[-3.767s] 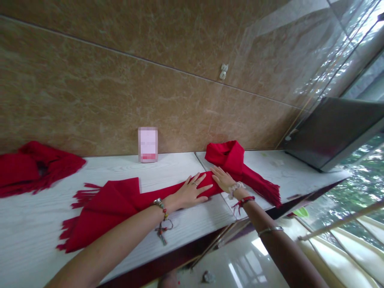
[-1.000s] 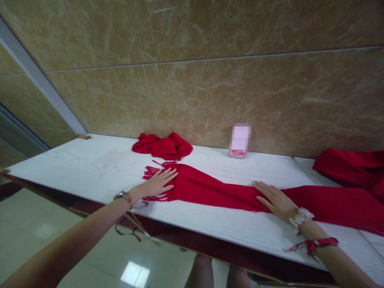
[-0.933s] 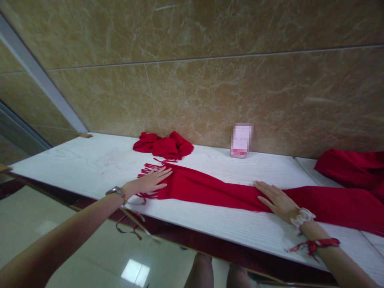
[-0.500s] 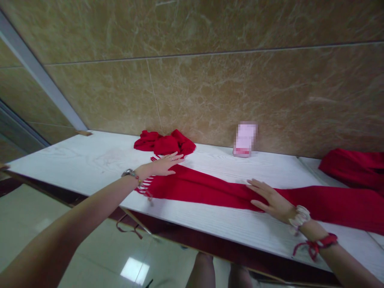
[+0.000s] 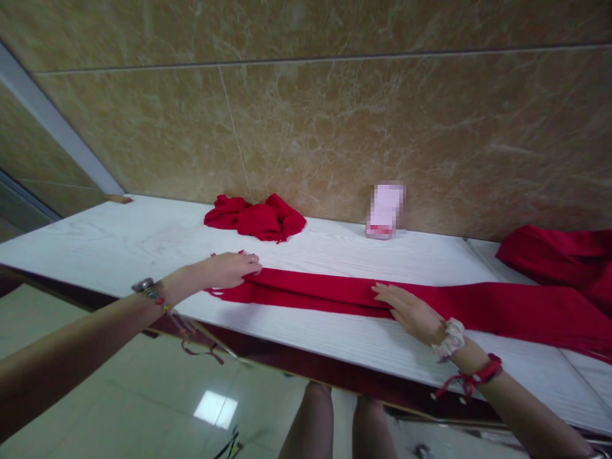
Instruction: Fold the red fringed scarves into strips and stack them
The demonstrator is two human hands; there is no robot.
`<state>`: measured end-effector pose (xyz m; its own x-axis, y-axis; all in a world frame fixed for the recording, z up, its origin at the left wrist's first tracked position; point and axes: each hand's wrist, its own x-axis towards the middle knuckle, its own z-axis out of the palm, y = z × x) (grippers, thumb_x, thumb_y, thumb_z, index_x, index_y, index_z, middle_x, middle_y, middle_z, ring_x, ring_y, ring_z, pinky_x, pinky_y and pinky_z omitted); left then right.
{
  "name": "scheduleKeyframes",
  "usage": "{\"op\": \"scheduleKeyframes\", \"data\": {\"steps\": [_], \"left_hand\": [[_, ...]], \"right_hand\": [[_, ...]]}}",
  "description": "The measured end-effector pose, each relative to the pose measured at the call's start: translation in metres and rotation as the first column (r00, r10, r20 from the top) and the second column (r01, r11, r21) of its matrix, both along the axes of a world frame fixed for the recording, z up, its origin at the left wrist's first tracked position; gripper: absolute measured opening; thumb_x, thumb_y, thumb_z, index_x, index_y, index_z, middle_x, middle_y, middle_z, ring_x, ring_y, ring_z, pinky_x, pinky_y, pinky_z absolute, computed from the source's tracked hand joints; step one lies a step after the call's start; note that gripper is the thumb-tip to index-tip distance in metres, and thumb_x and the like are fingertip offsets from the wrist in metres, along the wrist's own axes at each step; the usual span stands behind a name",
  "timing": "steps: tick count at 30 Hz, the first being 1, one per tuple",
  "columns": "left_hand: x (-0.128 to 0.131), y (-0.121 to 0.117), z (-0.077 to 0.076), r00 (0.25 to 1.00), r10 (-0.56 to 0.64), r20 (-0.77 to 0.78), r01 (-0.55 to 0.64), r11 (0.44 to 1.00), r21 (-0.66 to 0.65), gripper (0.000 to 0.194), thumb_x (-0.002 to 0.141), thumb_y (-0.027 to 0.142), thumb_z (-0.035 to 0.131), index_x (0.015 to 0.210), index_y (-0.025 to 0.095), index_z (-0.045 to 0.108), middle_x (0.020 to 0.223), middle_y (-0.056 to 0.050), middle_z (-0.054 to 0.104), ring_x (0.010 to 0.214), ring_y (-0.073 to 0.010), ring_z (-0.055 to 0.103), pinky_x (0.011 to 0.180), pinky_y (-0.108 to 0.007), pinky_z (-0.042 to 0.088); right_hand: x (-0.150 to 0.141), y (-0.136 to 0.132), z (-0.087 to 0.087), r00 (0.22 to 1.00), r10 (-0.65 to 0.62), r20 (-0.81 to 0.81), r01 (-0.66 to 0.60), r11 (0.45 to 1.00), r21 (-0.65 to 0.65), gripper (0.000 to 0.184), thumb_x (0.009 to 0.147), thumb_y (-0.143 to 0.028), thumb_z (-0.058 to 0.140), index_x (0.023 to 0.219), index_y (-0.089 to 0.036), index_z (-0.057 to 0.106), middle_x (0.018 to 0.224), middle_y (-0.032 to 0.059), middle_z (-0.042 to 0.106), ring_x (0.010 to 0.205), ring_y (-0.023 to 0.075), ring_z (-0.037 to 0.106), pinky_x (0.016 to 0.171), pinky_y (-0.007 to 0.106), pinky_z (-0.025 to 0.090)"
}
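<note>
Behind long red scarf (image 5: 344, 292): crumpled red cloth (image 5: 258, 220), blurred pink block (image 5: 385, 207), red bundle (image 5: 549, 252) near right end. Scarf lengthwise on white bench (image 5: 143, 239), tiled wall (image 5: 306, 134) beyond. Left hand (image 5: 232, 269): fingers curled at scarf's fringed end, grip unclear; right hand (image 5: 415, 313): fingers extended mid-scarf.

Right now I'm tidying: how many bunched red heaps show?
2: left heap, beyond the left hand by the wall; right heap, cut off at the picture's edge. More may be hidden.
</note>
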<state>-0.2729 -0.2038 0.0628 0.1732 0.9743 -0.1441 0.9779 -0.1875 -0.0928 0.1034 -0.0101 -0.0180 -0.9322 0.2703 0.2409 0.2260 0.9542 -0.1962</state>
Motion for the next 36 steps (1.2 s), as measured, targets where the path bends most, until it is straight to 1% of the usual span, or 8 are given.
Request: {"op": "scheduleKeyframes", "data": {"steps": [3, 6, 16, 23, 27, 30, 33, 36], "left_hand": [[0.010, -0.017, -0.014, 0.996, -0.005, -0.085, -0.006, 0.992, -0.127, 0.037, 0.068, -0.003, 0.044, 0.096, 0.018, 0.056, 0.105, -0.007, 0.059, 0.097, -0.0199, 0.055, 0.082, -0.028, 0.043], [0.014, -0.021, -0.017, 0.985, 0.050, -0.163, -0.066, 0.994, -0.091, 0.039, 0.070, -0.005, 0.043, 0.101, 0.016, 0.054, 0.105, -0.010, 0.059, 0.096, -0.0214, 0.057, 0.078, -0.031, 0.046], [-0.008, -0.023, -0.023, 0.970, 0.077, -0.232, -0.064, 0.996, 0.063, 0.043, 0.076, -0.004, 0.036, 0.108, 0.020, 0.052, 0.110, -0.011, 0.056, 0.094, -0.0204, 0.058, 0.072, -0.030, 0.048], [-0.011, -0.035, -0.028, 0.970, -0.055, -0.237, 0.055, 0.998, -0.009, 0.047, 0.074, -0.003, 0.036, 0.111, 0.020, 0.053, 0.108, -0.008, 0.058, 0.098, -0.0180, 0.055, 0.077, -0.027, 0.045], [-0.002, -0.036, -0.012, 0.988, -0.060, -0.141, 0.054, 0.998, -0.041, 0.040, 0.072, 0.007, 0.044, 0.109, 0.020, 0.054, 0.110, -0.007, 0.057, 0.098, -0.0202, 0.054, 0.081, -0.029, 0.043], [0.013, -0.025, -0.004, 0.998, -0.067, 0.007, 0.067, 0.998, 0.016, 0.031, 0.078, 0.019, 0.046, 0.107, 0.019, 0.054, 0.110, -0.007, 0.055, 0.101, -0.0198, 0.051, 0.087, -0.031, 0.039], [0.028, -0.012, -0.006, 0.986, -0.147, 0.078, 0.142, 0.987, 0.072, 0.036, 0.079, 0.027, 0.049, 0.114, 0.019, 0.050, 0.117, -0.008, 0.050, 0.108, -0.0207, 0.046, 0.093, -0.033, 0.035], [0.033, -0.008, -0.014, 0.974, -0.224, 0.038, 0.222, 0.973, 0.059, 0.037, 0.077, 0.025, 0.051, 0.114, 0.020, 0.050, 0.117, -0.007, 0.051, 0.108, -0.0214, 0.045, 0.093, -0.033, 0.034]], "right_hand": [[0.000, 0.002, -0.006, 0.994, 0.077, 0.075, -0.078, 0.997, 0.018, 0.047, 0.080, -0.009, 0.026, 0.119, -0.020, 0.051, 0.125, 0.0056, 0.051, 0.120, 0.0167, 0.039, 0.100, 0.040, 0.035], [-0.001, 0.006, -0.009, 0.988, 0.122, 0.090, -0.127, 0.991, 0.048, 0.046, 0.083, -0.010, 0.026, 0.122, -0.019, 0.048, 0.126, 0.0065, 0.050, 0.121, 0.0167, 0.037, 0.100, 0.040, 0.034], [0.002, 0.003, -0.005, 0.978, 0.202, 0.045, -0.206, 0.972, 0.109, 0.044, 0.087, -0.014, 0.026, 0.127, -0.022, 0.042, 0.129, 0.0073, 0.046, 0.123, 0.0165, 0.033, 0.101, 0.042, 0.030], [0.004, 0.002, -0.007, 0.974, 0.216, 0.072, -0.222, 0.971, 0.084, 0.042, 0.087, -0.016, 0.028, 0.125, -0.022, 0.045, 0.129, 0.0094, 0.045, 0.123, 0.0192, 0.033, 0.099, 0.046, 0.031], [0.003, -0.001, 0.001, 0.976, 0.203, 0.082, -0.206, 0.978, 0.034, 0.037, 0.087, -0.023, 0.033, 0.121, -0.023, 0.050, 0.130, 0.0088, 0.045, 0.123, 0.0213, 0.033, 0.099, 0.047, 0.030], [-0.005, -0.006, 0.010, 0.982, 0.179, 0.066, -0.180, 0.983, 0.015, 0.037, 0.086, -0.027, 0.038, 0.121, -0.023, 0.050, 0.130, 0.0089, 0.044, 0.123, 0.0222, 0.034, 0.099, 0.048, 0.030], [-0.026, -0.015, 0.017, 0.986, 0.167, 0.026, -0.169, 0.984, 0.065, 0.039, 0.085, -0.026, 0.041, 0.122, -0.020, 0.048, 0.129, 0.0110, 0.045, 0.122, 0.0226, 0.036, 0.098, 0.048, 0.032], [-0.051, -0.027, 0.017, 0.972, 0.235, -0.008, -0.231, 0.961, 0.151, 0.036, 0.083, -0.023, 0.044, 0.117, -0.016, 0.053, 0.123, 0.0133, 0.051, 0.116, 0.0233, 0.044, 0.095, 0.046, 0.037]]}}
